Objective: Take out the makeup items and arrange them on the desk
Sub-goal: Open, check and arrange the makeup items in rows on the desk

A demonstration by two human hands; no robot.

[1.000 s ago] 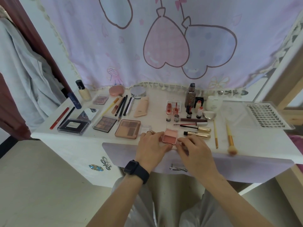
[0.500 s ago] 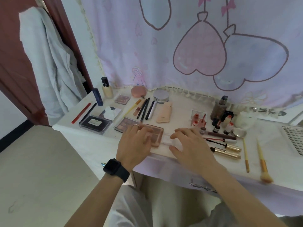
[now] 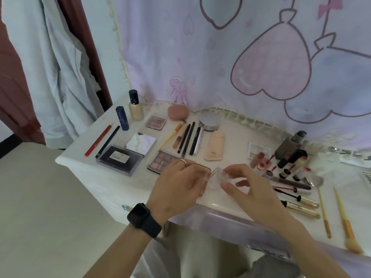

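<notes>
Makeup covers a white worktop [image 3: 234, 141], the laying-out judged nearly done. At far left lie a red pencil [image 3: 98, 140] and a black pencil [image 3: 108, 141], with a dark blue tube [image 3: 122, 118] and a beige foundation bottle [image 3: 135, 106] standing behind; next come a black palette in a clear box [image 3: 120, 159], a brown eyeshadow palette [image 3: 159, 161] and a row of dark pencils [image 3: 188, 140]. At centre, near the front edge, the left hand [image 3: 178, 183] and right hand [image 3: 249, 187] meet on a small clear plastic case [image 3: 217, 176], each grip closed on one side of it; its contents cannot be made out, nor whether it touches the worktop. It appears the one piece left to place. Right of it stand red lip tints [image 3: 260, 157]; two yellow-handled brushes [image 3: 346, 227] lie at far right.
</notes>
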